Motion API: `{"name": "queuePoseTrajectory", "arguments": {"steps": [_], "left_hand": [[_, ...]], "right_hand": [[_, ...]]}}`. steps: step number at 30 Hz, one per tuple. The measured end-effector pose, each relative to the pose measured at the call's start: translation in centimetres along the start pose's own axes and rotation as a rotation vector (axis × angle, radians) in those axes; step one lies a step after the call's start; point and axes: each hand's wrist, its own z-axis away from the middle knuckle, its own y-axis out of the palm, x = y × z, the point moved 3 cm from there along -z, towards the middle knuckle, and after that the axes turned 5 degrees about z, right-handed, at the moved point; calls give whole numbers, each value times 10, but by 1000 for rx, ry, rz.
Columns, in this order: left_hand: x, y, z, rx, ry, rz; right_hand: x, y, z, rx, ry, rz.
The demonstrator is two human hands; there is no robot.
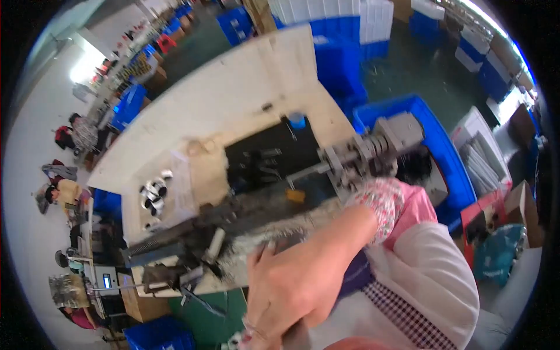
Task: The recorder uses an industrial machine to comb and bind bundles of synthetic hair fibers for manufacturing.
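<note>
My right forearm, in a floral and pink sleeve, reaches across the front of the bench. My right hand [303,283] is bent downward in front of the metal bench machine, over my left wrist [256,337], which has a bracelet on it. The two hands overlap, and most of the fingers are hidden, so I cannot make out anything held. Beyond them runs the machine's dark bed [245,210], with metal shavings [251,248] along its near side. A spindle head [373,146] sits at its right end, close to my right sleeve. A small yellow block [296,195] rests by the bed.
A clear tray [182,195] holds several white-and-black round parts [154,195]. Tools lie on a black mat [242,143] near a small blue cup [297,121]. A blue bin [449,169] stands behind the spindle head. Other people [69,195] work at the far left.
</note>
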Motion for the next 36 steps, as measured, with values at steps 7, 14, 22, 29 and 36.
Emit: {"name": "queuePoseTrajectory", "arguments": {"steps": [7,14,22,29,36], "left_hand": [[-45,45,-51,220,391,-70],[-56,27,-89,209,328,-400],[-75,-13,-66,-129,540,-865],[-65,-56,-39,-652,933,-890],[42,9,10,-284,-60,785]], "right_hand": [[26,9,82,165,236,518],[15,-47,175,-323,1024,812],[-71,-96,124,62,655,1295],[-118,-105,103,-47,583,1056],[-144,-91,100,-19,779,995]]}}
